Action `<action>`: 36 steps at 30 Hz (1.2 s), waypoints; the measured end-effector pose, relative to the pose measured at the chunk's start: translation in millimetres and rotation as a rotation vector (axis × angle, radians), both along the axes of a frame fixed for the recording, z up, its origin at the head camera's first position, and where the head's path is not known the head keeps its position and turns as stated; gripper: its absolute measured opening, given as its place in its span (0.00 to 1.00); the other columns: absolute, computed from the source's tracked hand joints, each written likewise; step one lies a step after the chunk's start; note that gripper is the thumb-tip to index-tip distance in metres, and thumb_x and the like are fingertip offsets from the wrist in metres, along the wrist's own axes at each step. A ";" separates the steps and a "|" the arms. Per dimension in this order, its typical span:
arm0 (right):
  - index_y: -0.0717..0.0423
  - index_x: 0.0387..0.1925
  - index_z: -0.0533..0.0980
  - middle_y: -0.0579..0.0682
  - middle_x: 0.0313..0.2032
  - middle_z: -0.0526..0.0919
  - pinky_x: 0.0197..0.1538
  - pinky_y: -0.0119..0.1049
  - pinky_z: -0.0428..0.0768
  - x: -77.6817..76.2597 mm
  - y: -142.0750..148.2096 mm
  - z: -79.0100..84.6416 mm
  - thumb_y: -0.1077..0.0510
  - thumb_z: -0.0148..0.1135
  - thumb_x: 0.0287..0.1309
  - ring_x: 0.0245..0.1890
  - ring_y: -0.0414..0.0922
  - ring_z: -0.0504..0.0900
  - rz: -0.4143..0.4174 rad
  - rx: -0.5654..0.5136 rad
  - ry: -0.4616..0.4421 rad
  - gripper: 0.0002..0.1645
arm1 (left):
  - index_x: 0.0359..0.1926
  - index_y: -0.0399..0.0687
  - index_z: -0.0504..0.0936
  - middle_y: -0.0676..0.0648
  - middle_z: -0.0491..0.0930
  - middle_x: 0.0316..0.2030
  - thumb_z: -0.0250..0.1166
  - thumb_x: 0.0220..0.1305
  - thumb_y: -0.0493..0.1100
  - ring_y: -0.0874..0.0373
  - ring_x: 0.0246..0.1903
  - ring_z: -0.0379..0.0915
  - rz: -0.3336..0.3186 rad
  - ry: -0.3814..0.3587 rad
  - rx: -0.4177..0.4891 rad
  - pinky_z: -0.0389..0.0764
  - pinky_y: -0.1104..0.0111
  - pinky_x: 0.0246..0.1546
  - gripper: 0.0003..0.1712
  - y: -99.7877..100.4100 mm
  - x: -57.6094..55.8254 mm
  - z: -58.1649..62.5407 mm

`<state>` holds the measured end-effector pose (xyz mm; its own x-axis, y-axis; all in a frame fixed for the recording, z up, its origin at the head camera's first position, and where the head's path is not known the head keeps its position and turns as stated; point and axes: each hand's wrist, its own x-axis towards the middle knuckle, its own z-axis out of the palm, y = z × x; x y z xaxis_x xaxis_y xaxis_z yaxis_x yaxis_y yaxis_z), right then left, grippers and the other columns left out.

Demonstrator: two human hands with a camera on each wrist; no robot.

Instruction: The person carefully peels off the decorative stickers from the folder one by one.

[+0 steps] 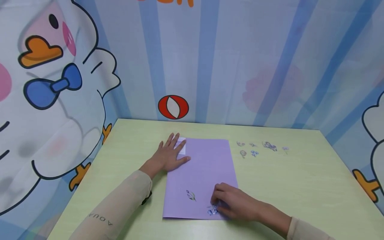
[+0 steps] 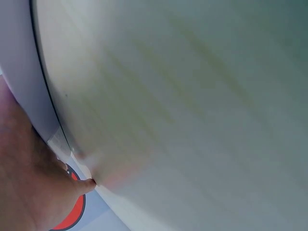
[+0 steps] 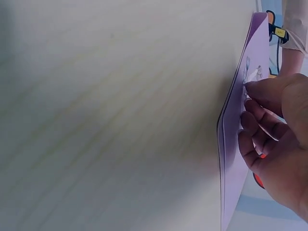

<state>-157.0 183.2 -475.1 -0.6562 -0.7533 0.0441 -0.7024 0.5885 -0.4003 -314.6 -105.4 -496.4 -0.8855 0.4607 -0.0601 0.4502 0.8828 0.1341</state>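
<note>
A purple folded card [image 1: 201, 173] lies on the table, its layered edge showing in the right wrist view. My left hand [image 1: 169, 156] rests spread on its upper left, over a small white slip of paper [image 1: 181, 148] that is partly hidden. At the lower right corner of the card, my right hand [image 1: 235, 201] has curled fingers and pinches a blue flower sticker [image 1: 211, 212], close against the surface. In the right wrist view the thumb [image 3: 264, 91] meets the sticker, which the fingers partly cover. A leafy sprig sticker [image 1: 191, 195] lies on the card left of this hand.
Several small flower stickers, among them a dark purple one [image 1: 270, 146] and a blue one [image 1: 254, 153], lie on the pale green table [image 1: 288, 186] right of the card. A cartoon-printed curtain [image 1: 186, 60] stands behind the table's far edge.
</note>
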 end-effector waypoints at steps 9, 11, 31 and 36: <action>0.41 0.36 0.79 0.34 0.38 0.72 0.49 0.32 0.76 -3.0 -3.9 -1.5 0.59 0.66 0.61 0.41 0.33 0.72 -0.042 -0.001 -0.047 0.07 | 0.79 0.59 0.46 0.44 0.31 0.79 0.38 0.66 0.78 0.44 0.77 0.23 -0.005 0.006 0.003 0.44 0.38 0.70 0.50 0.8 0.2 -0.2; 0.40 0.35 0.79 0.34 0.38 0.72 0.48 0.32 0.76 -3.2 -4.6 -1.4 0.59 0.66 0.62 0.41 0.33 0.72 -0.047 -0.002 -0.054 0.08 | 0.79 0.59 0.46 0.44 0.31 0.79 0.38 0.66 0.79 0.45 0.77 0.23 -0.003 0.006 0.003 0.44 0.38 0.70 0.50 0.7 0.4 -0.2; 0.41 0.34 0.77 0.33 0.37 0.73 0.48 0.31 0.76 -1.4 -1.4 5.1 0.60 0.65 0.62 0.41 0.31 0.72 -0.022 -0.045 -0.037 0.08 | 0.79 0.60 0.46 0.44 0.32 0.79 0.39 0.66 0.78 0.45 0.77 0.23 0.003 -0.007 0.012 0.43 0.38 0.70 0.49 0.7 0.7 0.7; 0.41 0.36 0.76 0.33 0.37 0.77 0.47 0.31 0.76 -1.2 6.8 13.0 0.60 0.64 0.63 0.40 0.32 0.74 -0.013 -0.099 -0.093 0.08 | 0.80 0.60 0.45 0.44 0.32 0.79 0.38 0.66 0.78 0.44 0.77 0.22 0.001 -0.002 0.011 0.43 0.38 0.70 0.50 0.2 -1.2 -2.4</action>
<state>-158.2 190.0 -462.2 -0.6706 -0.7397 0.0567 -0.6524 0.5516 -0.5197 -315.8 -105.2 -498.8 -0.8859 0.4604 -0.0568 0.4491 0.8818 0.1443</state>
